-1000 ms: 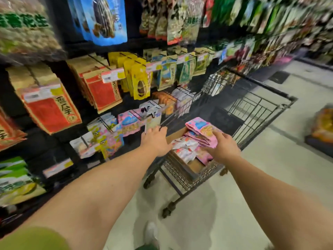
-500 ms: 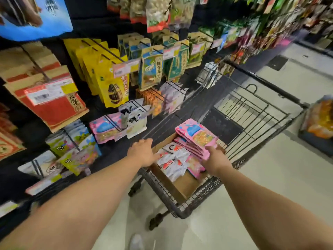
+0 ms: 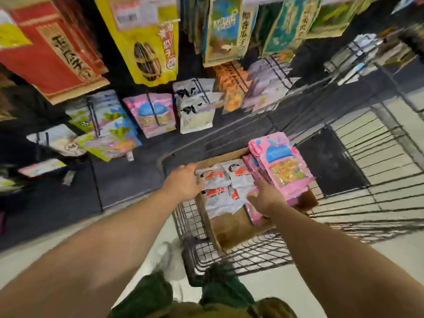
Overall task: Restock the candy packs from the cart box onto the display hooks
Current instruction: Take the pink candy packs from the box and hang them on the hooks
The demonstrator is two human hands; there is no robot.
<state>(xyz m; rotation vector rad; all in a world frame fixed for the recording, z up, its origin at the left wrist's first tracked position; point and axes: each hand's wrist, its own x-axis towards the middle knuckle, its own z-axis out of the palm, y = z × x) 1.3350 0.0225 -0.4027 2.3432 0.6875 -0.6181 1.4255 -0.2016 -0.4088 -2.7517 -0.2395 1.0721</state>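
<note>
Both hands are down at the cardboard box (image 3: 231, 228) in the wire cart (image 3: 252, 258).

Left hand (image 3: 183, 183): rests at the box's left edge, fingers curled onto the nearest white pack (image 3: 214, 177). The fingertips are hidden by the hand itself, so I cannot tell whether its grip is closed on that pack or only pressing on it.

Right hand (image 3: 267, 198): at the near end of the pink stack (image 3: 281, 162), fingers out of sight under or against the packs. Its grip is likely closing on the stack, but motion blur prevents a firm reading; I cannot tell for certain.

Step in hand, as judged: lifting a batch of pink packs out for hanging. To do it well, take a thin bundle, not the whole stack, keep the header ends aligned so the hang holes line up, and let the left hand steady the box or the white packs so nothing drags out with the lift. The matching pink packs on the display hook (image 3: 152, 115) hang on the lower row, well apart from the cart, so the bundle must clear the cart rim first.

Contents:
- Box: white packs with red print on the left half, overlapping loosely; pink packs stacked along the right, the top ones tilted up over the box's far right wall. Bare cardboard shows at the near end.
- Cart: holds the box at its near corner; the rest of the basket shows nothing else.
</note>
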